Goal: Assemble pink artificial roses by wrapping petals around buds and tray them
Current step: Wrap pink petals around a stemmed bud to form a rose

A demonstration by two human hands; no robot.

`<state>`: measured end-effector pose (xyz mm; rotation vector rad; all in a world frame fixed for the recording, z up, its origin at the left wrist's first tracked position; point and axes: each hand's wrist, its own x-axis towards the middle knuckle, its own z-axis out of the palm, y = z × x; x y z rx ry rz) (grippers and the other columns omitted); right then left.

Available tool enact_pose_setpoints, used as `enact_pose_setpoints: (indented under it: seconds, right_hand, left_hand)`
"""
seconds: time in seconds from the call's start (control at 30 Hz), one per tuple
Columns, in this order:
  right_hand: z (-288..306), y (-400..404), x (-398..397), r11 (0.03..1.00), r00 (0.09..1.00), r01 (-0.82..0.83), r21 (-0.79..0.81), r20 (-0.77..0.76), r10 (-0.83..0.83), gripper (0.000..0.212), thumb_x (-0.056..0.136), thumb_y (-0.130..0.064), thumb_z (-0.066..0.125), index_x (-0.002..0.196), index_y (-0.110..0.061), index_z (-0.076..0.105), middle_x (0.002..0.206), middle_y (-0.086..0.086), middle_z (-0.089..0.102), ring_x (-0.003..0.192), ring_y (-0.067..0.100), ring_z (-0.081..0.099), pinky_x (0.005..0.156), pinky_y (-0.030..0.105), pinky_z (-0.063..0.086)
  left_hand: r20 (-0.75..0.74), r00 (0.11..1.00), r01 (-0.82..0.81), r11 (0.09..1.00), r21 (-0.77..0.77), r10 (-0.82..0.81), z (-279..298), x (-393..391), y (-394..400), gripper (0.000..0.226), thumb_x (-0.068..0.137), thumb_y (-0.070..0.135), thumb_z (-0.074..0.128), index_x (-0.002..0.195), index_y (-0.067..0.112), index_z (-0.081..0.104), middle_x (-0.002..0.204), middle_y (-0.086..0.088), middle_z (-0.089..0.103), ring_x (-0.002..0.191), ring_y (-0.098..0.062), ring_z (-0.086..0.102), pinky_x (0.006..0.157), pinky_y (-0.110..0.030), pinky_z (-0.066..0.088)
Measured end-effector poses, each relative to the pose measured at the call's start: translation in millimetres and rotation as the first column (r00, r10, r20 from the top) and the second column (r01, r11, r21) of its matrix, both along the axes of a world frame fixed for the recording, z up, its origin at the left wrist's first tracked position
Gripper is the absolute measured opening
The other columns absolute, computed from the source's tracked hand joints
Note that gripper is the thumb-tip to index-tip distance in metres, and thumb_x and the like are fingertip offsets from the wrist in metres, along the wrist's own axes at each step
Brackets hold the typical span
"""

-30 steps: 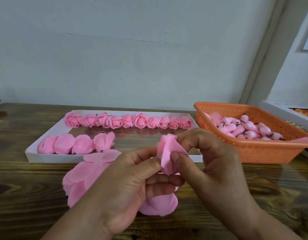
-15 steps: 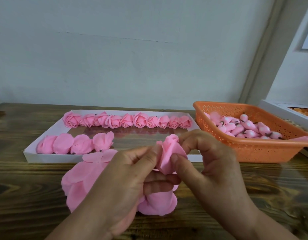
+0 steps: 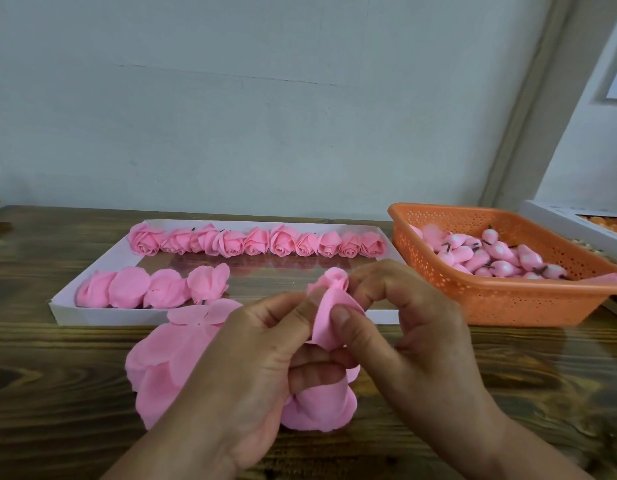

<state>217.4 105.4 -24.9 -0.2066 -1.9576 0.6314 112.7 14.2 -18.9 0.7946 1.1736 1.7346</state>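
The rose is in the air, near centre, above the table and just in front of the tray. Both hands are on it. The left hand pinches its lower part, thumb pressed up against a petal, fingers curled under the base; that reads as the anchor, keeping the bud from spinning. The right hand pinches the same petal from the right, thumb in front and fingers behind, likely smoothing it round the bud.

Loose petals lie on the table under the left hand, within easy reach for the next layer. In the tray, a far row of finished roses and a short near row at the left, so filling runs row by row. The basket of buds sits to the right.

Against half a second ago: the left thumb has slid higher on the petal, the wrap looks tighter, and the bud tip peeks out on top.
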Motion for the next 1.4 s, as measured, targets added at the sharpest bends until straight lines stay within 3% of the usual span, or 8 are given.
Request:
enact_pose_setpoints:
  seconds: [0.23,0.4,0.57,0.8,1.07,1.23,1.3,1.4]
  right_hand:
    - [-3,1,-3,0.987,0.995,0.093,0.131,-0.054,-0.087,0.015,0.081,-0.020,0.060,0.078,-0.006,0.057,0.080,-0.001,0.060,0.080,0.013,0.059,0.072,0.024,0.048]
    - [19,22,6,0.997,0.971,0.018,0.069,0.239,-0.034,0.052,0.071,-0.042,0.074,0.114,-0.021,0.053,0.106,-0.010,0.054,0.092,0.006,0.054,0.082,0.016,0.044]
    - [47,40,9,0.920,0.801,-0.234,-0.316,0.474,0.367,0.055,0.064,-0.035,0.075,0.116,-0.028,0.057,0.101,-0.004,0.059,0.083,0.033,0.056,0.072,0.048,0.052]
    - [56,42,3,0.821,0.581,-0.380,-0.425,0.582,0.570,0.038,0.072,-0.007,0.069,0.110,-0.010,0.064,0.102,0.033,0.057,0.089,0.059,0.051,0.076,0.070,0.042]
    - [58,45,-8,0.839,0.646,-0.370,-0.398,0.539,0.540,0.019,0.069,-0.006,0.070,0.087,-0.006,0.068,0.089,0.041,0.054,0.076,0.049,0.055,0.069,0.056,0.046]
    - [60,50,-10,0.862,0.696,-0.318,-0.396,0.520,0.496,0.011,0.072,0.002,0.070,0.082,-0.002,0.069,0.087,0.037,0.061,0.071,0.041,0.058,0.069,0.044,0.051]
    - [62,51,-11,0.873,0.699,-0.300,-0.384,0.534,0.476,0.011,0.074,0.006,0.071,0.080,-0.004,0.069,0.084,0.034,0.062,0.069,0.034,0.058,0.065,0.039,0.051]
    - [61,46,-15,0.872,0.644,-0.310,-0.379,0.591,0.486,0.012,0.076,0.007,0.070,0.079,-0.004,0.068,0.086,0.038,0.059,0.071,0.037,0.056,0.071,0.049,0.049]
  left_hand:
    - [0.024,1.000,0.011,1.000,0.011,-0.012,2,-2,-1,0.030,0.064,0.037,0.068,0.079,0.013,0.078,0.070,-0.010,0.071,0.055,-0.016,0.067,0.046,-0.020,0.050]
    - [0.022,0.999,0.047,0.999,-0.008,-0.047,2,-9,-2,0.029,0.061,0.035,0.069,0.074,0.011,0.077,0.069,-0.015,0.070,0.056,-0.019,0.068,0.045,-0.019,0.050]
    - [-0.015,0.990,0.141,0.989,-0.039,-0.142,0,-9,-3,0.036,0.060,0.039,0.070,0.080,0.009,0.076,0.074,-0.018,0.070,0.060,-0.022,0.068,0.046,-0.021,0.051]
    - [-0.059,0.971,0.224,0.968,-0.112,-0.232,0,-9,-3,0.037,0.055,0.039,0.073,0.082,0.013,0.077,0.076,-0.019,0.070,0.060,-0.023,0.068,0.049,-0.023,0.053]
    - [0.032,0.985,0.173,0.979,-0.107,-0.170,-4,-15,1,0.038,0.059,0.034,0.072,0.084,0.005,0.075,0.076,-0.021,0.071,0.059,-0.024,0.070,0.044,-0.021,0.051]
    - [0.081,0.958,0.276,0.961,-0.016,-0.274,-3,-22,0,0.062,0.067,0.054,0.068,0.102,0.003,0.072,0.102,-0.025,0.070,0.088,-0.033,0.071,0.065,-0.027,0.058]
    - [0.075,0.938,0.338,0.941,0.008,-0.338,-2,-24,-2,0.068,0.062,0.043,0.084,0.113,0.002,0.067,0.113,-0.023,0.067,0.099,-0.035,0.068,0.075,-0.030,0.058]
    - [0.019,0.952,0.307,0.948,-0.083,-0.306,-7,-22,-1,0.040,0.061,0.012,0.083,0.098,0.000,0.072,0.104,-0.024,0.070,0.085,-0.030,0.071,0.067,-0.026,0.058]
